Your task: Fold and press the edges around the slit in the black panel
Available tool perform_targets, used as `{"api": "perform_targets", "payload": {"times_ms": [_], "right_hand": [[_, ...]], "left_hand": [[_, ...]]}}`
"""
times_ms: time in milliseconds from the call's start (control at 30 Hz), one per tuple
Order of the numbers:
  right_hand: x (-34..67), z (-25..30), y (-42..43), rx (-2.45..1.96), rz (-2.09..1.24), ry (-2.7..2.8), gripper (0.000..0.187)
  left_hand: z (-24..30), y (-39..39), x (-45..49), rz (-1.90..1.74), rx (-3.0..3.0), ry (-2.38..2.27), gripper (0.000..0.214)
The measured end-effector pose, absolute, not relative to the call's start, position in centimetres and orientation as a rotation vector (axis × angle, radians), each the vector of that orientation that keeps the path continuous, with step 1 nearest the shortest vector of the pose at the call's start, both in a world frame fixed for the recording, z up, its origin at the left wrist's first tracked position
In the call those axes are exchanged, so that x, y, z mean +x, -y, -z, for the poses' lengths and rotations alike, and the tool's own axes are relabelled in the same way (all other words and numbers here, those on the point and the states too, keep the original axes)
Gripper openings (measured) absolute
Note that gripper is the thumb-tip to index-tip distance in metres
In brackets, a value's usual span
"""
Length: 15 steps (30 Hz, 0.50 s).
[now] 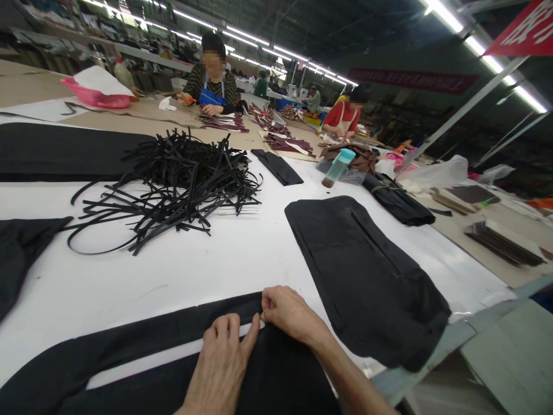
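A black fabric panel (285, 369) lies on the white tabletop directly before me, with a long narrow white band (147, 363) across it. Whether that band is a slot showing the table or a separate strip, I cannot tell. My left hand (222, 357) rests on the panel over the band, fingers apart and thumb stretched toward the band's right end. At that end my right hand (287, 311) pinches the black fabric between thumb and curled fingers. To the right lies another black panel (367, 276) with a long slit-like line in it.
A heap of thin black strips (185, 173) is beyond my hands. Dark fabric pieces (64, 150) lie at left. A bottle with a turquoise lid (339, 167), a black folded bundle (400, 199) and a pink basin (97, 101) are farther off. Co-workers (211, 80) work across the table.
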State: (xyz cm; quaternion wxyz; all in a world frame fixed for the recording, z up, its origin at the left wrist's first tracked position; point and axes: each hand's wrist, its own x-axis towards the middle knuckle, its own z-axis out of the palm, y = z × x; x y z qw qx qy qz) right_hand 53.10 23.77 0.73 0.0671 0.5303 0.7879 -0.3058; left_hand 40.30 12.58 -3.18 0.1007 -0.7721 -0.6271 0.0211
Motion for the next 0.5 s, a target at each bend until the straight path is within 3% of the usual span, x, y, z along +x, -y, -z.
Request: {"api": "perform_targets", "payload": {"times_ms": [500], "right_hand": [[53.2, -0.9, -23.3, 1.650, 0.926, -2.382, 0.009]], "left_hand": [[5.5, -8.6, 33.9, 0.015, -2.312, 1.748, 0.052]]}}
